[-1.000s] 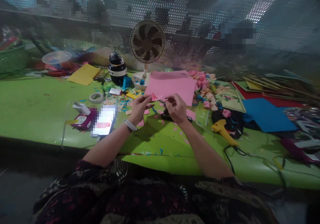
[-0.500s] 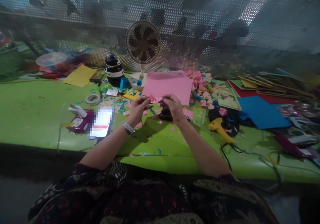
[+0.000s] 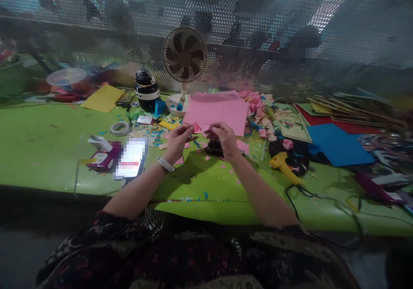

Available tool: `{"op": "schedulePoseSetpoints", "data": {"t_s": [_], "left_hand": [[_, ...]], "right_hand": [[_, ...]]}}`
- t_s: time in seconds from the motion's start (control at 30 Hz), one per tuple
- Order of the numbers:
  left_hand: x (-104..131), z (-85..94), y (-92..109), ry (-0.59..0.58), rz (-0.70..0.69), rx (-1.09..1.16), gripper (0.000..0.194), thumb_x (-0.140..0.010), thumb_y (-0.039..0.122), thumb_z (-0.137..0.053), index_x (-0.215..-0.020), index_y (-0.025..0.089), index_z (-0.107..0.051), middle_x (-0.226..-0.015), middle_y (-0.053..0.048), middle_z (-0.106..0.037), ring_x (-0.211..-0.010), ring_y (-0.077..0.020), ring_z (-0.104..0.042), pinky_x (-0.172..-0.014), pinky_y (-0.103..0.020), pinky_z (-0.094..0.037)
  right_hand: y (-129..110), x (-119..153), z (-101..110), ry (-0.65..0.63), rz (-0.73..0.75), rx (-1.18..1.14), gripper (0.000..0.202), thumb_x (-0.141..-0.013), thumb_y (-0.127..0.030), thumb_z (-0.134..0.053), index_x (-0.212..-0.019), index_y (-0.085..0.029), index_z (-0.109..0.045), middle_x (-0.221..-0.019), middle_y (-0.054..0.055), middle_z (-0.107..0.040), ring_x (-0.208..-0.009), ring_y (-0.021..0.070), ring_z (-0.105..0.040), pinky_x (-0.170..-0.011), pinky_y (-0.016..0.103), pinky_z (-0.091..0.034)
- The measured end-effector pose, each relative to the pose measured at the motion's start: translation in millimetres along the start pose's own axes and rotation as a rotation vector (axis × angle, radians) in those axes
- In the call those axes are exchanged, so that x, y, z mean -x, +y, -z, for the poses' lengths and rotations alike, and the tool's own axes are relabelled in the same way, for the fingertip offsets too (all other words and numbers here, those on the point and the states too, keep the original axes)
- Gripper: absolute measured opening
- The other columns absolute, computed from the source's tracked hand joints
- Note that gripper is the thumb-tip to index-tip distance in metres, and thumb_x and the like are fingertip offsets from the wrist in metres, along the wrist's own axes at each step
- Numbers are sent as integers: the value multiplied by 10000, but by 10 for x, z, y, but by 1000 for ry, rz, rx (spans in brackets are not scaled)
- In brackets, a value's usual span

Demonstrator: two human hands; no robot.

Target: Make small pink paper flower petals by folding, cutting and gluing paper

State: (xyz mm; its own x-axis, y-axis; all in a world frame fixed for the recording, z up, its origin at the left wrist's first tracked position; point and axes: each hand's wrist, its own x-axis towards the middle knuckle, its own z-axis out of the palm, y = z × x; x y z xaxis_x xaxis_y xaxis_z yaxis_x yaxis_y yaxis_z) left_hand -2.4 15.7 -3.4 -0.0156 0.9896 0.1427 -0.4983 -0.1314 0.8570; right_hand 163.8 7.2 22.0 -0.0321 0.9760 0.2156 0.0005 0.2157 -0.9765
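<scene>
Raised over the green table, my left hand [image 3: 178, 141] pinches a small pink paper piece [image 3: 196, 128] between thumb and fingertips; a pale watch band circles that wrist. Just to the right, my right hand [image 3: 223, 137] has its thumb and fingers pressed together near the same pink piece. What those fingertips hold is too small to make out. A black stapler-like tool [image 3: 214, 150] lies beneath the right hand, partly hidden by it. Behind both hands rests a pink paper sheet [image 3: 219, 108]. Small pink scraps are scattered on the table below.
A fan [image 3: 184, 54] and a black jar [image 3: 146, 91] stand behind. Left are a lit phone [image 3: 130, 159] and a tape roll [image 3: 119, 128]. On the right are a yellow glue gun [image 3: 285, 168] with its cord, crumpled pink paper pieces [image 3: 254, 101] and blue sheets [image 3: 338, 144].
</scene>
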Motion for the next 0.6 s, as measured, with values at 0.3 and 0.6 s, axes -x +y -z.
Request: {"op": "schedulePoseSetpoints", "data": {"t_s": [0.3,0.6], "left_hand": [[-3,4,-7,5,5,9,304,-597,373,-893,-756,162,-742,-787,-13,-679,-711,-106,-636,-665,-251,-599],[-2,8,-21,1,-6,6,295,-610,383,-889,-740,168,-735,-769,-4,-671,-676,-94,-624,-655,-245,-601]], "right_hand": [[6,1,0,-3,0,-15,206,-756,-398,-636,-841,-211,-611,-749,4,-689,-655,129,-617,-594,265,-446],[0,12,-3,-5,-10,15,196,-761,-396,-652,-817,-215,-603,-738,2,-680,-665,134,-615,-625,273,-479]]}}
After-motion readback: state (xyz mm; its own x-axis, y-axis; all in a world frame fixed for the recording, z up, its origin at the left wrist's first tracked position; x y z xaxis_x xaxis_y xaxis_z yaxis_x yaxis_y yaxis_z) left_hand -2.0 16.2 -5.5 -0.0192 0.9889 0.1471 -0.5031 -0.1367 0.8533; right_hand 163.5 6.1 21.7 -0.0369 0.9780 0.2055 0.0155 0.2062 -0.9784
